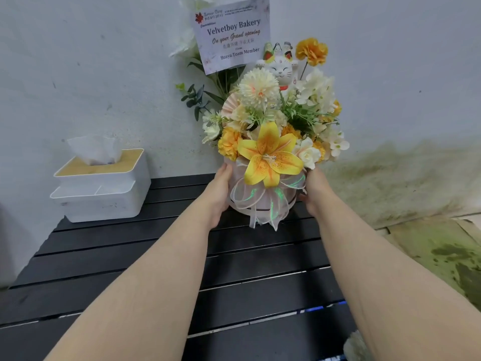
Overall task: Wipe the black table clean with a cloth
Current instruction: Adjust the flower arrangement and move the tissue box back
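Left hand (221, 194) and right hand (316, 190): grip closed around flower box (257, 201), centre frame, on black desk (260, 256). Tissue box (104, 186) left.

A matt black slatted surface (260, 256) fills the lower half of the frame, its planks smooth with a faint sheen at the edges. At left centre sits a smooth white plastic tissue box (104, 196) with a pale wood-look lid and thin, soft paper tissue (95, 149) rising from it. In the middle, cloth-like artificial flowers (270, 157) stand in a pale matt round box (242, 201) tied with sheer, iridescent ribbon (263, 201). A glossy ceramic-looking cat figurine (282, 70) and a printed paper card (233, 35) sit above. The wall (91, 74) behind is rough, matt, stained greenish at right.
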